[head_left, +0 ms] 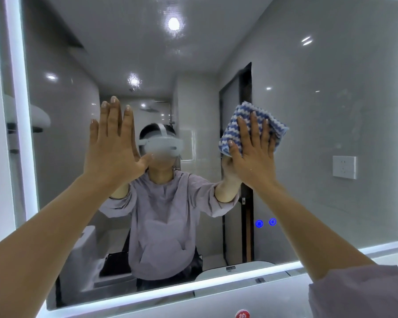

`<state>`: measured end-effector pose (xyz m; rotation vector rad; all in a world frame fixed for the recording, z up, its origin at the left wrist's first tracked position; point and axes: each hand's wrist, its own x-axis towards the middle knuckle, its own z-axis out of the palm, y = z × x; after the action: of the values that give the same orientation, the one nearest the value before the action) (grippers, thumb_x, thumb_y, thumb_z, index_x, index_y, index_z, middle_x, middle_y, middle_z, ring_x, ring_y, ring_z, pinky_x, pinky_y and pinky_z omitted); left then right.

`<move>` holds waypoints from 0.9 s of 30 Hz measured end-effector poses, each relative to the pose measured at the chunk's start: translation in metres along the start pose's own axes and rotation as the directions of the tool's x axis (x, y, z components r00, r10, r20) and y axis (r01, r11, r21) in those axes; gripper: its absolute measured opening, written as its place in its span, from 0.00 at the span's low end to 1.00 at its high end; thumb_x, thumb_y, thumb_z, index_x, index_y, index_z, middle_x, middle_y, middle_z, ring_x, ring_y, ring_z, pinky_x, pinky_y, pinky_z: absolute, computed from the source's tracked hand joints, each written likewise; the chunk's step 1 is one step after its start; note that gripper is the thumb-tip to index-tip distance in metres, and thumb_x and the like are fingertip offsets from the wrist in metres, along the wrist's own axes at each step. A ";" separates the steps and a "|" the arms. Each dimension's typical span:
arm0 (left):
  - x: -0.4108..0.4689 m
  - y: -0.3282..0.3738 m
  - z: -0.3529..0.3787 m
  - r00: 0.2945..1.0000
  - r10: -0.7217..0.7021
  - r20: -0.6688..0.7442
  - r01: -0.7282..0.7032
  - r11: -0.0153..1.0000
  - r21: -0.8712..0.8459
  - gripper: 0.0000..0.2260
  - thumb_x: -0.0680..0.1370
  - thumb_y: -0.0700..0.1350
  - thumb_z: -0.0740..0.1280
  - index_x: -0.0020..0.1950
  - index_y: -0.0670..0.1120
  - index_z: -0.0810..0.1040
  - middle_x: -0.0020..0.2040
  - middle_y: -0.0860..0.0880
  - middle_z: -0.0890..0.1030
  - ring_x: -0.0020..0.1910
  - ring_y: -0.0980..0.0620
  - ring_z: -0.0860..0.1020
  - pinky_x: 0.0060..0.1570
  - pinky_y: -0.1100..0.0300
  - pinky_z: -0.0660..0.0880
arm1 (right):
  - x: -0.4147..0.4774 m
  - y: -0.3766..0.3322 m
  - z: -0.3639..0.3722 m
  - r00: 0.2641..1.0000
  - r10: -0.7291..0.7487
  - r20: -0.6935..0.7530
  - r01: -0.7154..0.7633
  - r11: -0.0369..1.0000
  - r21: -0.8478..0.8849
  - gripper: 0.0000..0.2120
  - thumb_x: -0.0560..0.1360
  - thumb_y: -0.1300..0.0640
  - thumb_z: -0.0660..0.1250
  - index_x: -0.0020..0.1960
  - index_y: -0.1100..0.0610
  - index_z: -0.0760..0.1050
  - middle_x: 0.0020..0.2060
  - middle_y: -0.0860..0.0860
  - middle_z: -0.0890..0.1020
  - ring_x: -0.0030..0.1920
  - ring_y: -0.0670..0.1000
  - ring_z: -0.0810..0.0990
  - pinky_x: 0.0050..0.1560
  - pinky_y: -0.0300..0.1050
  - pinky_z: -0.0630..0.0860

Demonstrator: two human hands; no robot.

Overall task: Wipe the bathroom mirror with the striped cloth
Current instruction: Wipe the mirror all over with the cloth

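The bathroom mirror (319,111) fills most of the view, edged by a lit white strip. My right hand (253,152) presses the blue-and-white striped cloth (260,115) flat against the glass right of centre, fingers straight and spread over it. My left hand (112,143) lies flat on the glass left of centre, fingers straight and together, holding nothing. The cloth shows above and to the right of my right fingers. The reflection shows a person in a lilac top with both arms raised.
Two blue glowing touch buttons (265,223) sit low on the mirror, right of centre. A white wall socket (344,167) is reflected at the right. A red round sticker (242,314) shows below the mirror's lit bottom edge. White wall borders the mirror's left side.
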<state>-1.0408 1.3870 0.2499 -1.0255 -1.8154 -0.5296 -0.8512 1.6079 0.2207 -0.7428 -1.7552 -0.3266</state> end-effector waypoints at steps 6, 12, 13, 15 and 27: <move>0.000 0.001 0.001 1.000 0.001 -0.015 -0.001 1.000 0.003 0.47 0.73 0.64 0.62 0.76 0.42 0.37 0.77 0.41 0.34 0.76 0.44 0.34 0.72 0.47 0.37 | -0.001 -0.019 0.005 0.998 0.055 -0.015 -0.055 0.998 0.023 0.32 0.77 0.39 0.40 0.78 0.51 0.44 0.78 0.54 0.43 0.76 0.58 0.38 0.73 0.56 0.32; 0.000 0.002 -0.001 1.000 0.002 -0.025 -0.003 1.000 -0.014 0.47 0.73 0.62 0.63 0.77 0.42 0.37 0.77 0.41 0.35 0.76 0.43 0.35 0.72 0.47 0.36 | -0.010 -0.045 0.007 0.999 -0.038 0.016 0.039 0.999 -0.023 0.31 0.80 0.42 0.46 0.78 0.53 0.41 0.77 0.57 0.42 0.76 0.61 0.37 0.73 0.61 0.35; 0.000 0.003 -0.001 1.000 0.000 -0.022 -0.001 1.000 -0.022 0.47 0.73 0.62 0.64 0.77 0.42 0.38 0.77 0.41 0.35 0.76 0.43 0.35 0.72 0.47 0.36 | -0.010 -0.052 0.007 0.996 -0.084 0.039 0.086 0.995 -0.049 0.32 0.81 0.42 0.47 0.78 0.53 0.40 0.77 0.57 0.41 0.76 0.60 0.36 0.73 0.63 0.36; -0.001 0.003 -0.003 1.000 -0.001 -0.014 0.000 0.999 -0.033 0.47 0.73 0.62 0.64 0.77 0.42 0.38 0.77 0.41 0.35 0.76 0.43 0.35 0.72 0.47 0.36 | -0.010 -0.070 0.009 0.979 -0.190 0.068 0.194 0.979 -0.059 0.31 0.81 0.41 0.47 0.78 0.51 0.40 0.77 0.56 0.40 0.75 0.60 0.36 0.73 0.62 0.34; -0.001 0.002 -0.006 1.000 0.004 -0.006 -0.005 0.998 -0.057 0.47 0.73 0.63 0.64 0.77 0.43 0.38 0.77 0.42 0.36 0.76 0.45 0.35 0.73 0.48 0.37 | 0.001 -0.112 0.010 0.889 -0.457 0.037 0.458 0.884 -0.089 0.27 0.81 0.43 0.49 0.78 0.47 0.49 0.78 0.50 0.48 0.77 0.55 0.42 0.72 0.51 0.29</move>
<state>-1.0357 1.3837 0.2516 -1.0650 -1.8011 -0.5846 -0.9295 1.5290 0.2354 -0.3847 -1.9302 -0.7311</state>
